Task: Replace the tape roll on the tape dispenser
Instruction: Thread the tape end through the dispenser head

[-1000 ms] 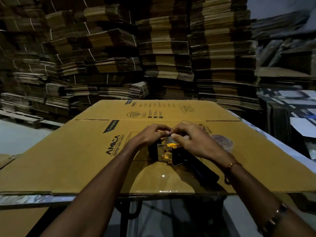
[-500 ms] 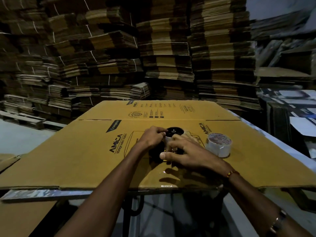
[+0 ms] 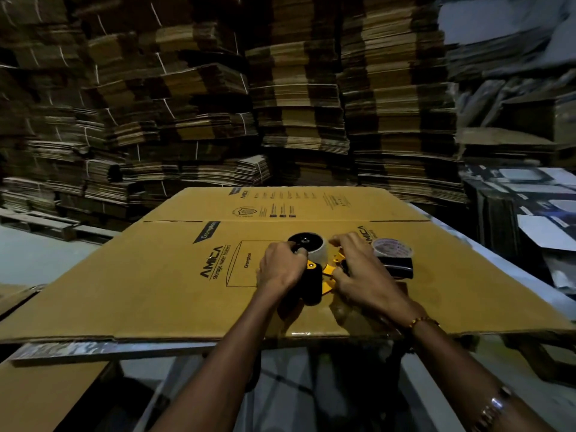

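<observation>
A black and yellow tape dispenser [image 3: 313,283] lies on a flattened cardboard box [image 3: 156,285]. A pale tape roll [image 3: 321,252] sits around its black hub at the far end. My left hand [image 3: 280,271] grips the dispenser from the left, fingertips on the hub and roll. My right hand [image 3: 358,275] presses on the yellow frame from the right, fingers curled over it. A second, clear tape roll [image 3: 393,249] stands just right of my right hand, with a dark block [image 3: 397,269] in front of it.
The cardboard box rests on a metal-edged table [image 3: 93,349] and overhangs its near edge. Tall stacks of flattened cartons [image 3: 296,104] fill the background. More printed boxes [image 3: 530,219] stand to the right. The light is dim.
My right hand has shifted rightward off the middle of the dispenser, uncovering the yellow frame and black body between my hands. My left hand stays on the hub.
</observation>
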Demonstrator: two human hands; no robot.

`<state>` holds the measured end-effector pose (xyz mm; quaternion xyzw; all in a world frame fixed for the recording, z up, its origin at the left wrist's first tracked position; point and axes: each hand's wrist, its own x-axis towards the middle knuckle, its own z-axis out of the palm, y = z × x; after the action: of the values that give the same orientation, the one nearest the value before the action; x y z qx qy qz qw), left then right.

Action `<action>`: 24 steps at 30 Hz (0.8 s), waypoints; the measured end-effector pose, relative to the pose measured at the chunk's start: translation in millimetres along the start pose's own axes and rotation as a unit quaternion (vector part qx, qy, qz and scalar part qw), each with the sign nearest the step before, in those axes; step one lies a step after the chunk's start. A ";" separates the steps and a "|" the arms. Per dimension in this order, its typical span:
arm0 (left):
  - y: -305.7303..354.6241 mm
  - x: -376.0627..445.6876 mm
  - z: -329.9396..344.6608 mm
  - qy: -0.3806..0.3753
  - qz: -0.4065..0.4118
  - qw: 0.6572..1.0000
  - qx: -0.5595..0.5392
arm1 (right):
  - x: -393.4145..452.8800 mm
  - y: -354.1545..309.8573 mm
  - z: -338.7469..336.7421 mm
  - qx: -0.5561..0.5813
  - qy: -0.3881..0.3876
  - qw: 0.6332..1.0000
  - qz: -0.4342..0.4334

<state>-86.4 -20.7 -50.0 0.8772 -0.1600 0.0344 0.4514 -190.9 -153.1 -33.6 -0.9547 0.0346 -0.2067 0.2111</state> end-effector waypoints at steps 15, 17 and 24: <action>4.8 -6.3 -0.6 0.013 -0.015 1.000 -0.002 | 36.9 -19.8 19.8 -0.207 -0.036 0.974 0.084; 4.9 -6.8 -0.7 0.009 -0.019 1.000 -0.004 | 38.3 -17.9 22.1 -0.202 -0.023 0.975 0.087; 5.4 -7.6 6.9 0.027 -0.026 0.999 0.002 | 39.3 -13.0 23.2 -0.165 -0.028 0.981 0.098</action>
<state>-95.9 -27.2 -51.5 0.8808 -0.1246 0.0466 0.4545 -145.8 -138.3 -32.5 -0.9738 0.1552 -0.1501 0.0709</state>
